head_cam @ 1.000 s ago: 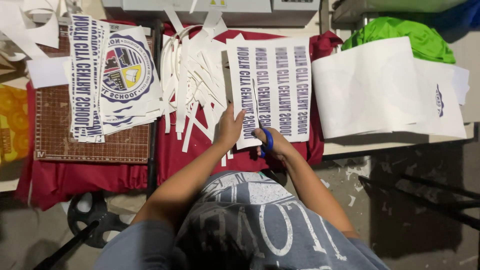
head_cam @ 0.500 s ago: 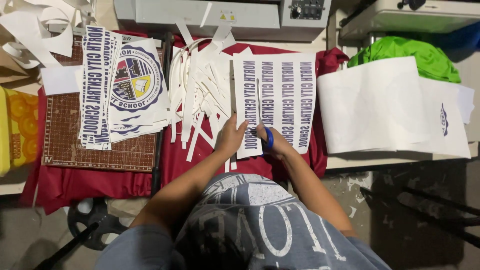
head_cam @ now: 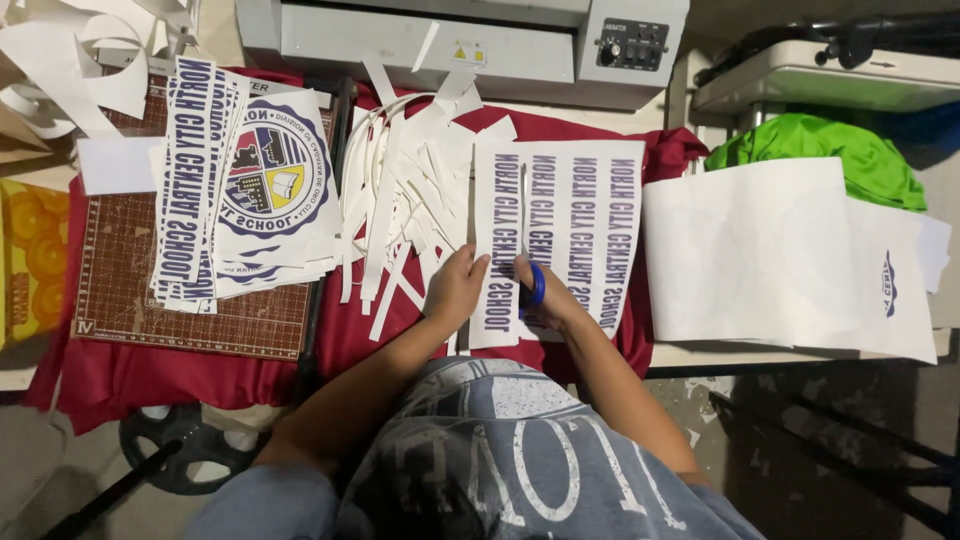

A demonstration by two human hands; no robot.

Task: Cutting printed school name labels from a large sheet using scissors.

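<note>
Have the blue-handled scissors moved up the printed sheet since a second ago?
Yes. The blue-handled scissors in the right hand have advanced up the white printed sheet, toward the grey laminating machine.

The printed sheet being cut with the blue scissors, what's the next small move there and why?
Probably close the blades for another snip straight up the white gap. The right hand works the blue-handled scissors, whose blades lie partway up the printed sheet between two columns of lettering, while the left hand pins the sheet's left strip flat. The cut seems to stop well short of the top edge.
</note>
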